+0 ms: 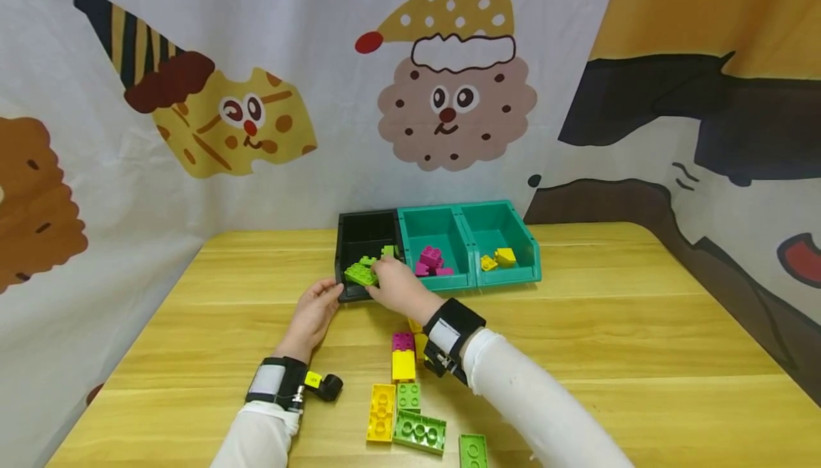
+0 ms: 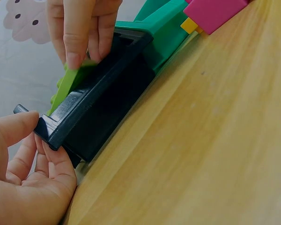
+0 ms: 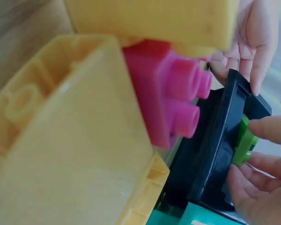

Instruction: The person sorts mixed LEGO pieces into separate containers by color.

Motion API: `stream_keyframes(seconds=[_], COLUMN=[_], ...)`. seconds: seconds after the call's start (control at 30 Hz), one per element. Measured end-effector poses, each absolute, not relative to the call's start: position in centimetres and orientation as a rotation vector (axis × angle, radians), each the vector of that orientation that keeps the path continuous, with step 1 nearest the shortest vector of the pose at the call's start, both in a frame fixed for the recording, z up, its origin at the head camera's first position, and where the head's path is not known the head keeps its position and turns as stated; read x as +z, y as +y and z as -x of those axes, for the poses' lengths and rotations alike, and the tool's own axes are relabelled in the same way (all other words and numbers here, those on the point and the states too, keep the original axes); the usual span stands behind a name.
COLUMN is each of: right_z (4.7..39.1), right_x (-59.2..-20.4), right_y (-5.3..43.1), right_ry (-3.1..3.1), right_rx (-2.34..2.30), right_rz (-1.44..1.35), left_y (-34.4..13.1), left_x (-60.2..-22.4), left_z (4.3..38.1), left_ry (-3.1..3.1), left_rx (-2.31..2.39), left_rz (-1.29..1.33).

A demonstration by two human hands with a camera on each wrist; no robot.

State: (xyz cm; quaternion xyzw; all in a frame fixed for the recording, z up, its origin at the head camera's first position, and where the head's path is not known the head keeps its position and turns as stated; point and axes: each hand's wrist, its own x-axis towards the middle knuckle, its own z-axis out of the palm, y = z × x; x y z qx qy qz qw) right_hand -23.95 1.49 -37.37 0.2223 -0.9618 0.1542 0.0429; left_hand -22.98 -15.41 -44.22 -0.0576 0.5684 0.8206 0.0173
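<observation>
My left hand [image 1: 313, 317] grips the front left corner of a black bin [image 1: 349, 222], thumb over the rim and fingers curled beneath, as the left wrist view shows. Inside that bin, my right hand [image 1: 404, 288] pinches a green building brick [image 3: 244, 143] between thumb and fingers. More green bricks [image 1: 360, 273] lie there near the front wall, partly behind the right hand. On the table below the right wrist sit a magenta brick [image 1: 403, 341] and a yellow brick [image 1: 403, 366], large and close in the right wrist view.
Two teal bins adjoin the black one: the middle bin [image 1: 436, 222] holds magenta bricks [image 1: 432, 258], the right bin [image 1: 490, 219] yellow pieces [image 1: 505, 258]. Nearer on the wooden table [image 1: 609, 325] lie a long yellow brick [image 1: 381, 413] and several green bricks [image 1: 420, 431]. A printed cloth hangs behind.
</observation>
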Motion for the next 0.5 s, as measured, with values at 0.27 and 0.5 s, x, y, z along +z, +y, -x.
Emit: stream_keyframes(seconds=[0.27,0.5], right_z=[24.54,24.91], right_x=[-37.46,-37.91], right_y=[0.95,0.78], right_ry=[-2.912,-2.903], right_rx=[0.329,0.250], right_rz=[-0.699,-0.671], left_y=[-15.54,-15.42], left_x=[-44.15,-43.96], left_z=[23.07,22.99], left_ry=[1.764,1.756], left_rx=[2.542,2.533], left_rz=[0.178,0.184])
